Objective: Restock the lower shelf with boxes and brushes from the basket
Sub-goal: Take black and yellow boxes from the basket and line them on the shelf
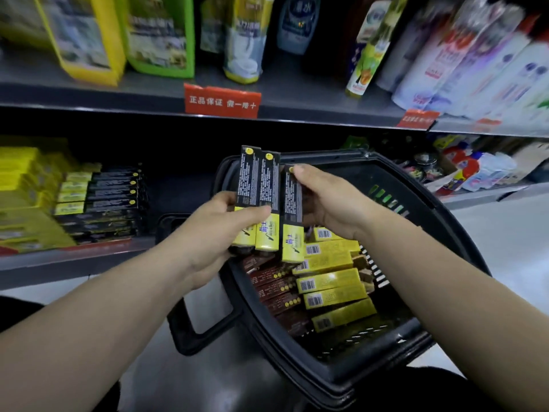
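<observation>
My left hand [219, 233] grips two long black-and-yellow boxes [258, 185] upright, side by side, above the basket's left rim. My right hand [329, 203] pinches a third matching box [292, 221] right beside them, its thumb near the box's top. Below sits the black plastic basket [445, 233], holding several yellow boxes [332, 282] and brown boxes [277, 288] lying flat. The lower shelf [89, 257] to the left carries a stack of the same black-and-yellow boxes [101, 200]. No brush is plainly visible.
Stacked yellow packs [23, 188] fill the lower shelf's far left. A dark gap lies between the shelf stack and the basket. The upper shelf [297, 114] carries cartons and bottles, with red labels [222, 101] on its edge. Mixed packets [475, 171] sit at the right.
</observation>
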Tool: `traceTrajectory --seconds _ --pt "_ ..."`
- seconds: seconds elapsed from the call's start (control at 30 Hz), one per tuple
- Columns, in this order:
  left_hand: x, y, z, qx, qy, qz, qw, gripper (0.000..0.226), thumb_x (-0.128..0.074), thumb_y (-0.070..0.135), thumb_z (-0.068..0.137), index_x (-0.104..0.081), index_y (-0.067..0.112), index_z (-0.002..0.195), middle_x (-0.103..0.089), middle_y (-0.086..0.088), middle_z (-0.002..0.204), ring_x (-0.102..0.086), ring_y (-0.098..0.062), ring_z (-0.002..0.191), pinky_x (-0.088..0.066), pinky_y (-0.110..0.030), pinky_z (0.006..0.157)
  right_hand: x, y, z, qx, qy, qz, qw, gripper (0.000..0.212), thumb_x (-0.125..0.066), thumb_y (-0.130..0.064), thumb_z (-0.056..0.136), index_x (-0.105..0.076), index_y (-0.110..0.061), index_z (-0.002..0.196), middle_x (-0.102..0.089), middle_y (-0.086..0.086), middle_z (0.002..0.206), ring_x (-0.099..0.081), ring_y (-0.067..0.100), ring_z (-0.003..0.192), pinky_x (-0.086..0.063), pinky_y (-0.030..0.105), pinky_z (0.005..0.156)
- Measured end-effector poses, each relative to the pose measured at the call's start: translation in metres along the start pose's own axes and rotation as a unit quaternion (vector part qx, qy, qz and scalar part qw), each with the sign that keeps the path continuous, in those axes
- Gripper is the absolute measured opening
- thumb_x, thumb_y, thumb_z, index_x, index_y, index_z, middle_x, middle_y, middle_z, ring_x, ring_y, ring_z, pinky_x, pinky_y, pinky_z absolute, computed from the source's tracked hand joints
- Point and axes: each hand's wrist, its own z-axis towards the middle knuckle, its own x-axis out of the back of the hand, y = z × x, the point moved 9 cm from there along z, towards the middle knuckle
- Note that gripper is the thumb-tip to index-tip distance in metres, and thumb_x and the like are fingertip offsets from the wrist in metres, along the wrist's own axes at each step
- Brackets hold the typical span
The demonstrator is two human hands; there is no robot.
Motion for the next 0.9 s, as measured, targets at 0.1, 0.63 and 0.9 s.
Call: traceTrajectory --seconds 0.1,0.63,0.9 --pt "0.000 0.000 -0.005 0.003 -0.012 -0.008 1.000 0.047 -0.069 0.019 0.080 -0.052 0.016 0.123 -0.071 -0.004 0.106 -0.069 -0.017 0.094 -0.054 -0.028 0.070 -0.006 -0.008 -0.003 0.006 0.049 -0.005 0.999 0.035 -0.041 -0.034 0.099 -0.055 -0.011 0.121 -0.066 0.013 0.115 -0.065 0.025 0.101 -0.052 0.043 0.087" --pt "0.201 -0.010 -0.052 0.082 0.214 0.022 0.973 0.038 -0.069 0.008 0.082 -0.055 0.003 0.117 -0.068 -0.018 0.107 -0.064 -0.031 0.092 -0.052 -0.034 0.059 -0.091 -0.045 0.052 0.013 0.036 -0.170 0.985 0.047 -0.056 -0.060 0.082 -0.066 -0.015 0.094 -0.065 -0.001 0.082 -0.061 0.011 0.064 -0.046 0.021 0.055" --pt "0.254 -0.039 -0.022 0.118 0.278 -0.012 0.953 0.049 -0.072 0.014 0.081 -0.052 -0.005 0.122 -0.060 -0.013 0.116 -0.057 -0.033 0.107 -0.049 -0.036 0.079 -0.146 -0.030 0.130 0.047 0.035 -0.206 0.977 0.016 -0.065 -0.030 0.087 -0.067 -0.017 0.079 -0.063 -0.004 0.074 -0.054 0.008 0.066 -0.045 0.014 0.052"
